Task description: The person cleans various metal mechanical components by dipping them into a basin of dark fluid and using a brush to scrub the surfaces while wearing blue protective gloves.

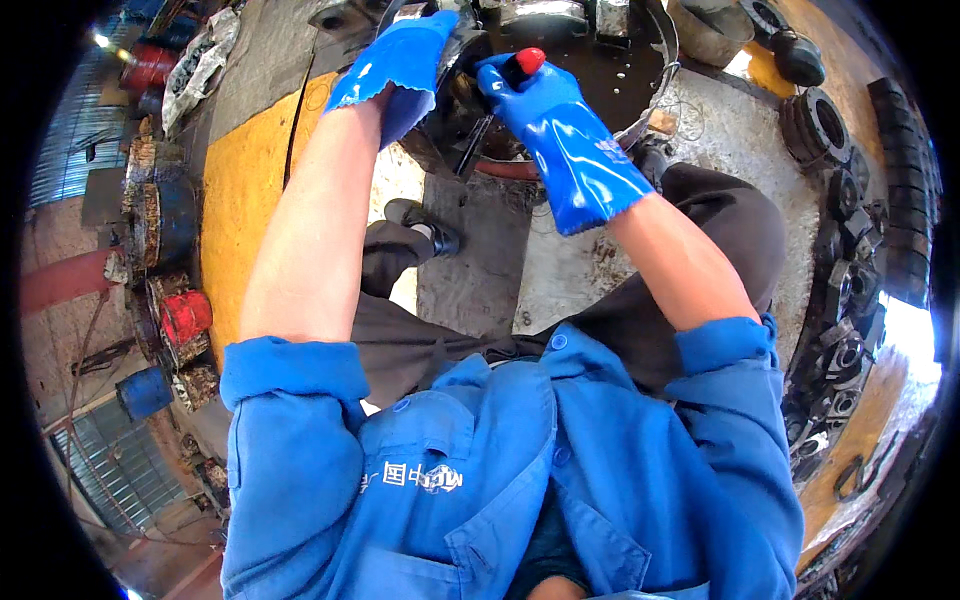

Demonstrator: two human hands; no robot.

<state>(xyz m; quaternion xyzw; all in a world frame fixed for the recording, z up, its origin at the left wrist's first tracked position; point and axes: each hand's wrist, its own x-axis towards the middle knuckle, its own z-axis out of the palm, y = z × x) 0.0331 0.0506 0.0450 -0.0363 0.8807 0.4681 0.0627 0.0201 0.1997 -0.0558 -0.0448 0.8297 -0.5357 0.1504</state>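
Note:
My left hand (405,65), in a wet blue rubber glove, is closed on a dark, oily metal part (425,150) at the near left rim of a round tub. Its fingertips are mostly hidden. My gloved right hand (535,105) grips a tool with a red-ended black handle (530,62), thumb along it; the working end is hidden, so I cannot tell its kind. The round tub (672,70) holds dark liquid, and metal blocks (612,18) show at its far side.
My knees (725,215) spread on either side of the tub. Black ring-shaped parts (815,128) and many small metal pieces (845,355) line the right. A bucket-like container (712,30) stands at the far right. Drums (165,225) and a red can (185,316) stand left, beside a yellow board (245,185).

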